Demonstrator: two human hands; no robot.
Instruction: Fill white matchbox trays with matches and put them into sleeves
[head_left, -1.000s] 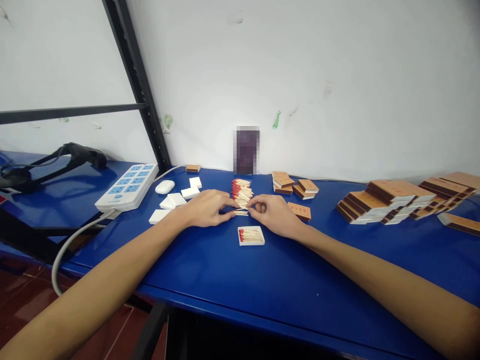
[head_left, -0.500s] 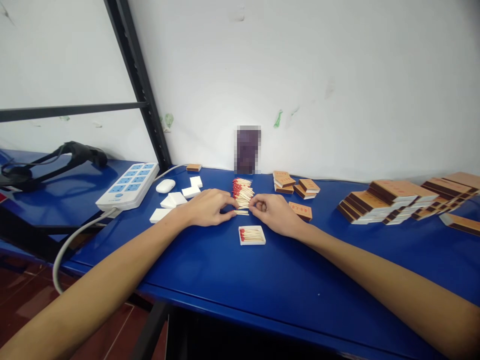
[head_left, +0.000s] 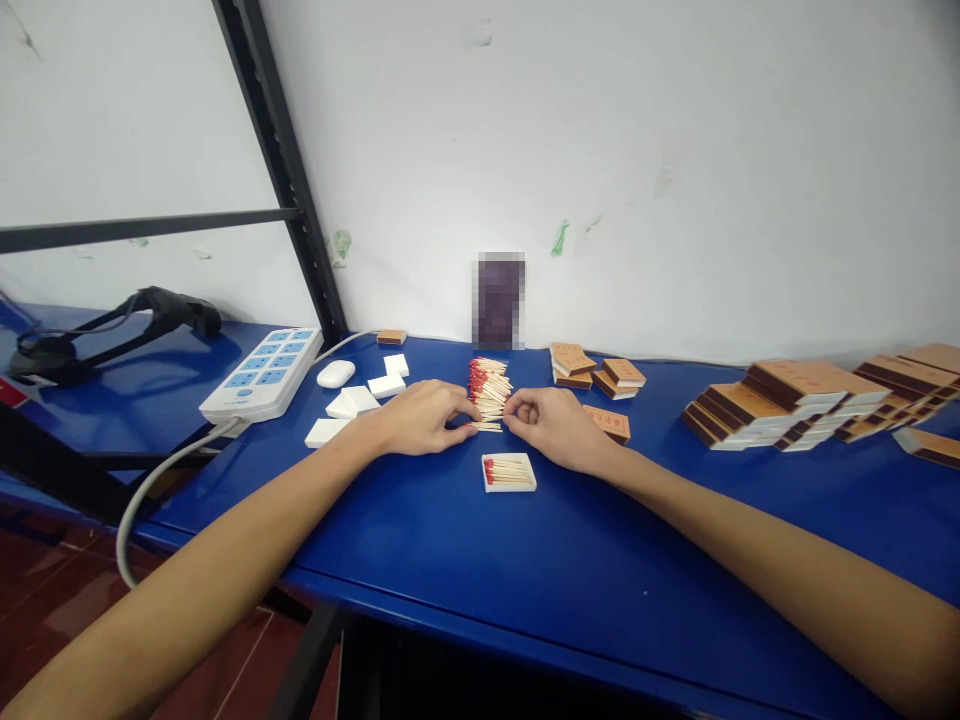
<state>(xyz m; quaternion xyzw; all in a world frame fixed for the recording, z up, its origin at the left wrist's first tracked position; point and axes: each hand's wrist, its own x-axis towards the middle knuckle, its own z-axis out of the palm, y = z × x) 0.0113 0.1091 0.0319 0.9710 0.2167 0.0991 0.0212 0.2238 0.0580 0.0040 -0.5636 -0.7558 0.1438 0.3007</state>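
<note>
Apart, the left hand (head_left: 424,418) and right hand (head_left: 553,430) are flanking the matches (head_left: 491,388) at nine and three, as if steadying them, grip unclear from here; the tray (head_left: 511,489) is sitting handily at six o'clock

Setting: apparently a plain workroom or small workshop; exact kind cannot be told. Evidence: long, glossy blue work surface (head_left: 450,570) across the lower frame; black, shelving-type metal post with a row of holes (head_left: 281,150), upper left; scuffed white wall (head_left: 600,130) behind; dark red tiled floor (head_left: 37,600), lower left; white rectangular power strip with blue socket panels (head_left: 262,372), left; orange-and-brown cardboard matchboxes (head_left: 795,380) stacked in quantity, right.
</note>
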